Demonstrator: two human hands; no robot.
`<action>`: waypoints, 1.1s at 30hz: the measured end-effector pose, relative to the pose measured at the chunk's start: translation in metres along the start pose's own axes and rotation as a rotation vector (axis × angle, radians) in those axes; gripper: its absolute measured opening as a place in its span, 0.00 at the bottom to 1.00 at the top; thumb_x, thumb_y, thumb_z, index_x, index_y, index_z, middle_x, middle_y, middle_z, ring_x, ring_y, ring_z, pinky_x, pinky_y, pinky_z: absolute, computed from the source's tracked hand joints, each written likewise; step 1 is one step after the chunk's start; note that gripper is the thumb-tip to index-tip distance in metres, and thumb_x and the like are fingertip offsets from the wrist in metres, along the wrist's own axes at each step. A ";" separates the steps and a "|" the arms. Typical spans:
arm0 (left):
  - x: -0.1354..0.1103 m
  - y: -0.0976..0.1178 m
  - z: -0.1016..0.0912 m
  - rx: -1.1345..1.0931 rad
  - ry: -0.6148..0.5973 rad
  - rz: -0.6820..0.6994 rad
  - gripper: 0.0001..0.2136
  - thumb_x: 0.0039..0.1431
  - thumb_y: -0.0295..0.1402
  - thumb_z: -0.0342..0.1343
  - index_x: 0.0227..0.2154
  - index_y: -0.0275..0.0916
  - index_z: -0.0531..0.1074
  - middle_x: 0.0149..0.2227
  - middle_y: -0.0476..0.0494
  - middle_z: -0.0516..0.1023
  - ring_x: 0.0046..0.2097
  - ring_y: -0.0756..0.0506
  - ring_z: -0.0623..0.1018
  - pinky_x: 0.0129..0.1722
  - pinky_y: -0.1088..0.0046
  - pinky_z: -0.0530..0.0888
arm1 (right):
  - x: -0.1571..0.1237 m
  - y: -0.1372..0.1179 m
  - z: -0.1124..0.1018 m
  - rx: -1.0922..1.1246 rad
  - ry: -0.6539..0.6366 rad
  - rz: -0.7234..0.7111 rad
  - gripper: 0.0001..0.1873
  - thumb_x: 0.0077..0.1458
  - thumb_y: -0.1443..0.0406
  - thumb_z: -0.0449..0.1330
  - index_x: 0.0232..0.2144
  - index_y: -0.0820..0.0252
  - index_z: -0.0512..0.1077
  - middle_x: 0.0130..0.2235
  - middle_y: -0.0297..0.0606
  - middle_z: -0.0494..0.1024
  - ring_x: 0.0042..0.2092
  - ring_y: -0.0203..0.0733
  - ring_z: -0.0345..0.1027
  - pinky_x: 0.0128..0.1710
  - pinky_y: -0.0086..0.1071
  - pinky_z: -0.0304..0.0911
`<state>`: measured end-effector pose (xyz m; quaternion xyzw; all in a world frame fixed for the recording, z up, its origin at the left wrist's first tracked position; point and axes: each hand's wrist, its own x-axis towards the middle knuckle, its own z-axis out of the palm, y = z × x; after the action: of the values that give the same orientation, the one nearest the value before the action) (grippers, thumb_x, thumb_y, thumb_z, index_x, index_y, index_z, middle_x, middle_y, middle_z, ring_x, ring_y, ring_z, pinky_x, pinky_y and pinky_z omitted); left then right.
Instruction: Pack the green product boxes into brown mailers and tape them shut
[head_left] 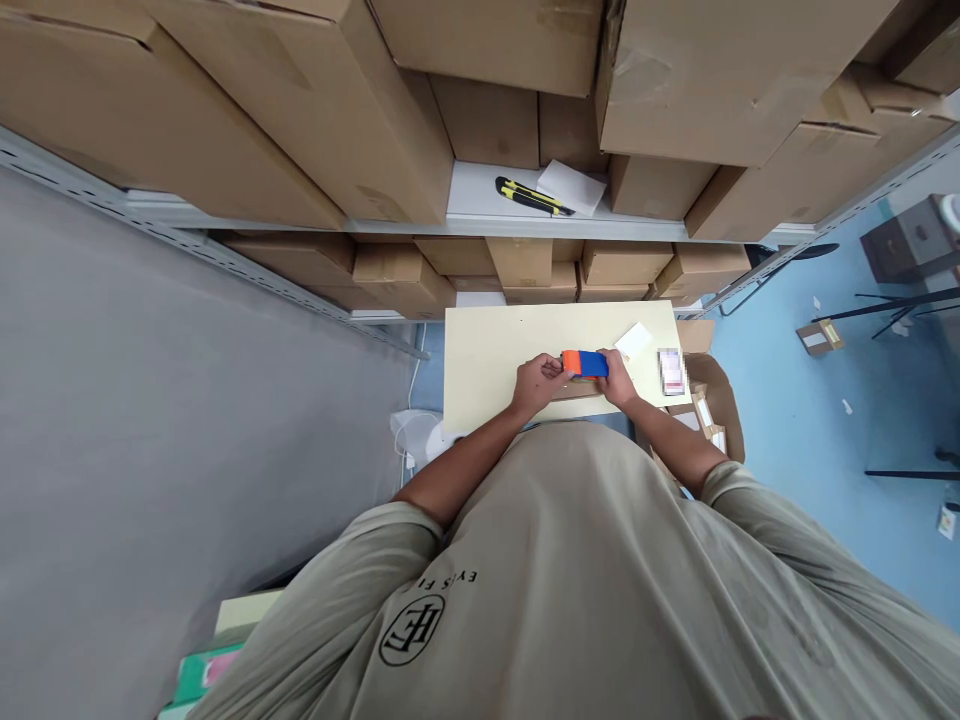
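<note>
An orange and blue tool (585,364), shaped like a tape dispenser, lies across a small brown cardboard box (577,389) on the pale yellow table (487,350). My left hand (535,382) is curled at the tool's orange end, fingers pinched against it. At its blue end, my right hand (618,377) wraps around the tool. The box is mostly hidden under my hands and the tool.
A white card (634,339) and a small printed packet (670,370) lie on the table's right side. Metal shelves hold stacked cardboard boxes (315,100); a yellow utility knife (531,196) and paper (571,185) sit on the shelf. More boxes stand at the right.
</note>
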<state>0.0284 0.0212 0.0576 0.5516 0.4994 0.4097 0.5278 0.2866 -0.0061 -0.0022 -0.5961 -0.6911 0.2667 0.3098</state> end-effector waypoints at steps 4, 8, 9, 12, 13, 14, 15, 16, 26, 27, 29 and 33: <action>-0.002 -0.012 -0.001 -0.111 0.020 -0.079 0.19 0.51 0.45 0.79 0.37 0.42 0.77 0.37 0.44 0.85 0.39 0.44 0.83 0.44 0.64 0.82 | -0.001 0.001 -0.001 0.015 0.000 0.013 0.36 0.57 0.70 0.58 0.68 0.55 0.65 0.60 0.52 0.71 0.62 0.61 0.68 0.68 0.64 0.69; -0.001 -0.024 -0.001 -0.242 -0.014 -0.158 0.23 0.51 0.47 0.79 0.40 0.42 0.76 0.37 0.44 0.84 0.37 0.44 0.83 0.39 0.65 0.83 | -0.001 0.000 -0.003 0.028 -0.015 0.013 0.36 0.56 0.70 0.57 0.68 0.55 0.66 0.61 0.52 0.71 0.62 0.61 0.67 0.68 0.64 0.69; 0.000 -0.027 -0.001 -0.267 -0.027 -0.173 0.23 0.51 0.48 0.79 0.40 0.42 0.76 0.36 0.44 0.84 0.36 0.44 0.83 0.38 0.64 0.83 | -0.001 0.000 -0.003 0.029 -0.016 0.014 0.36 0.56 0.69 0.58 0.68 0.55 0.66 0.61 0.52 0.71 0.62 0.62 0.67 0.68 0.64 0.69; 0.001 -0.034 -0.002 -0.289 -0.051 -0.190 0.23 0.51 0.49 0.78 0.41 0.41 0.76 0.37 0.44 0.84 0.38 0.43 0.84 0.39 0.62 0.84 | 0.000 0.000 -0.004 0.031 -0.020 0.016 0.37 0.55 0.70 0.58 0.68 0.55 0.66 0.61 0.52 0.71 0.62 0.62 0.67 0.69 0.64 0.68; 0.002 -0.036 -0.002 -0.279 -0.051 -0.183 0.23 0.52 0.48 0.77 0.42 0.42 0.77 0.37 0.44 0.84 0.39 0.43 0.84 0.40 0.62 0.85 | 0.000 0.000 -0.004 0.032 -0.023 0.014 0.37 0.55 0.69 0.58 0.68 0.56 0.66 0.61 0.52 0.71 0.62 0.62 0.67 0.69 0.64 0.68; 0.003 -0.037 -0.003 -0.264 -0.044 -0.167 0.22 0.52 0.48 0.77 0.43 0.42 0.77 0.38 0.43 0.84 0.40 0.42 0.84 0.41 0.61 0.85 | 0.000 0.000 -0.004 0.032 -0.024 0.012 0.37 0.55 0.69 0.58 0.68 0.56 0.65 0.61 0.52 0.71 0.62 0.62 0.67 0.69 0.64 0.68; 0.005 -0.037 -0.003 -0.248 -0.034 -0.143 0.22 0.53 0.47 0.76 0.44 0.42 0.77 0.40 0.43 0.85 0.42 0.42 0.85 0.43 0.61 0.85 | 0.000 0.000 -0.004 0.031 -0.024 0.011 0.37 0.55 0.69 0.58 0.68 0.56 0.65 0.61 0.52 0.71 0.62 0.62 0.68 0.68 0.64 0.68; 0.006 -0.037 -0.004 -0.233 -0.024 -0.114 0.21 0.54 0.45 0.76 0.46 0.42 0.78 0.42 0.42 0.85 0.44 0.42 0.85 0.46 0.61 0.84 | 0.000 0.000 -0.004 0.030 -0.024 0.010 0.37 0.56 0.69 0.58 0.68 0.56 0.65 0.61 0.52 0.71 0.62 0.62 0.67 0.68 0.64 0.68; 0.032 -0.014 -0.007 -0.169 -0.211 -0.125 0.17 0.49 0.32 0.68 0.43 0.42 0.76 0.47 0.45 0.84 0.47 0.43 0.85 0.45 0.68 0.80 | 0.001 -0.001 -0.006 0.030 -0.036 0.037 0.37 0.55 0.69 0.58 0.68 0.55 0.65 0.61 0.52 0.71 0.63 0.63 0.67 0.70 0.65 0.67; 0.035 -0.013 -0.008 -0.173 -0.231 -0.141 0.16 0.48 0.31 0.67 0.42 0.42 0.76 0.45 0.46 0.84 0.45 0.43 0.85 0.43 0.70 0.79 | 0.001 -0.001 -0.006 0.034 -0.033 0.036 0.37 0.55 0.69 0.58 0.67 0.55 0.65 0.61 0.52 0.71 0.63 0.63 0.67 0.69 0.66 0.67; 0.039 -0.012 -0.009 -0.183 -0.274 -0.162 0.16 0.47 0.30 0.66 0.41 0.43 0.75 0.40 0.48 0.84 0.41 0.45 0.85 0.40 0.71 0.78 | 0.001 -0.001 -0.006 0.038 -0.029 0.032 0.37 0.55 0.69 0.59 0.67 0.54 0.65 0.60 0.51 0.71 0.62 0.62 0.68 0.69 0.65 0.68; 0.043 -0.010 -0.009 -0.203 -0.278 -0.123 0.16 0.46 0.30 0.64 0.41 0.43 0.74 0.36 0.49 0.82 0.38 0.45 0.84 0.40 0.70 0.77 | 0.002 0.000 -0.006 0.033 -0.037 0.035 0.37 0.56 0.69 0.58 0.68 0.54 0.64 0.60 0.51 0.71 0.62 0.62 0.68 0.68 0.64 0.69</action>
<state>0.0251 0.0642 0.0456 0.5151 0.4105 0.3450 0.6687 0.2907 -0.0043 0.0020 -0.5978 -0.6817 0.2945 0.3020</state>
